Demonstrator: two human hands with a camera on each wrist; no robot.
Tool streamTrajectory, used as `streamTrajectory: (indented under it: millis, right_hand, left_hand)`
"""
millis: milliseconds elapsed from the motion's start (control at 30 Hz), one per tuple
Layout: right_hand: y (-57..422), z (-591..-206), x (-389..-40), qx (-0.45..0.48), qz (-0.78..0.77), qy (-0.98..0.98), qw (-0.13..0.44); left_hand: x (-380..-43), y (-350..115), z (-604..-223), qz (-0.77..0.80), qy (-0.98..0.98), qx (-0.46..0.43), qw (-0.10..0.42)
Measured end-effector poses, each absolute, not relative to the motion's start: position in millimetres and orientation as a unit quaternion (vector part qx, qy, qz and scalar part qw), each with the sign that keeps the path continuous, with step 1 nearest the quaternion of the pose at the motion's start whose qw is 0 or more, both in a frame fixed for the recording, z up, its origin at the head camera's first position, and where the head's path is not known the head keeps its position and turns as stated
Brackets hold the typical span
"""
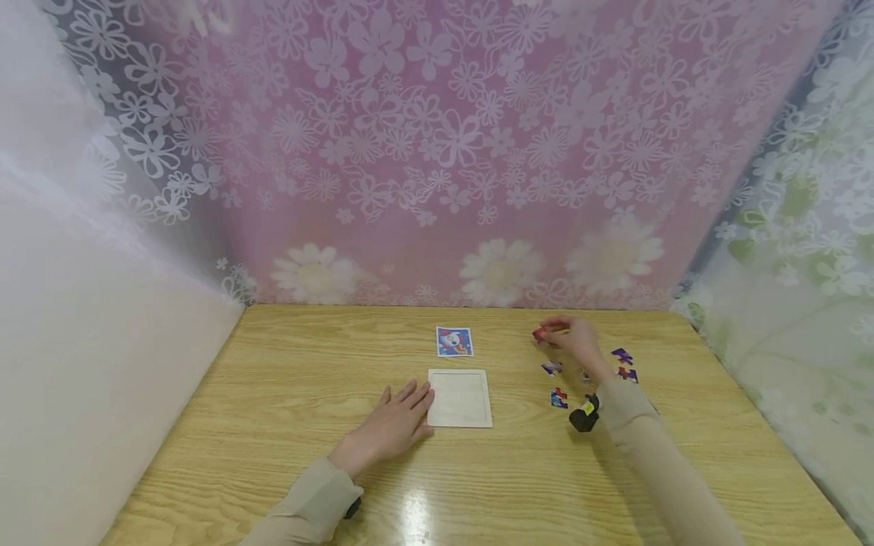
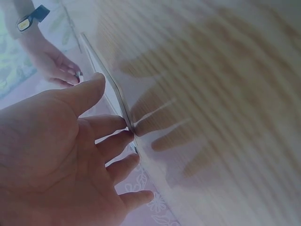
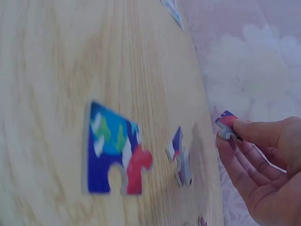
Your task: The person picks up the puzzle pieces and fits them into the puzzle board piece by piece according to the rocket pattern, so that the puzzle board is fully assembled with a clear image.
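In the head view my left hand (image 1: 391,431) rests flat at the left side of a square white puzzle tray (image 1: 460,400). Its fingers are extended and spread, with fingertips against the tray's edge; the left wrist view has the same contact at the tray rim (image 2: 123,106). Towards the table's back right, my right hand (image 1: 579,345) pinches a red and purple jigsaw piece (image 3: 227,123) between thumb and fingers, raised off the tabletop. Below that hand lie loose pieces, among them a blue, green and red one (image 3: 113,146) and a narrower one (image 3: 179,160).
A small square picture card (image 1: 454,342) lies behind the tray. More jigsaw pieces (image 1: 627,374) are scattered to the right, some partly hidden by the right arm. Floral curtains (image 1: 437,152) hang behind the wooden table (image 1: 293,379) and beside it.
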State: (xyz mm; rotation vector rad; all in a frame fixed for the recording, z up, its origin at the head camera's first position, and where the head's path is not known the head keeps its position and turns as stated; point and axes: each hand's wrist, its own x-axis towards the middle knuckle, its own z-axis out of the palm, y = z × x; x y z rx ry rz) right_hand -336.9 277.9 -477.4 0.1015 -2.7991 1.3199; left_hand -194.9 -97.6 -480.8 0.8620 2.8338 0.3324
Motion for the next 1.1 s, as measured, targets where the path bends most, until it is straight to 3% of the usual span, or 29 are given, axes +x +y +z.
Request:
streamTrajectory:
  millis: [533,1100]
  right_hand:
    - [239.0,-477.7,-327.9,0.012,0.546,-0.838,0.012]
    - [185.2,-488.0,-314.5,0.089,0.576,-0.813,-0.01]
  left_hand:
    - [-193.5,-96.8,-480.4,0.109,0.948,0.29,0.072]
    - [-191.8,-96.6,-479.4,0.107,0.949,0.287,0.074]
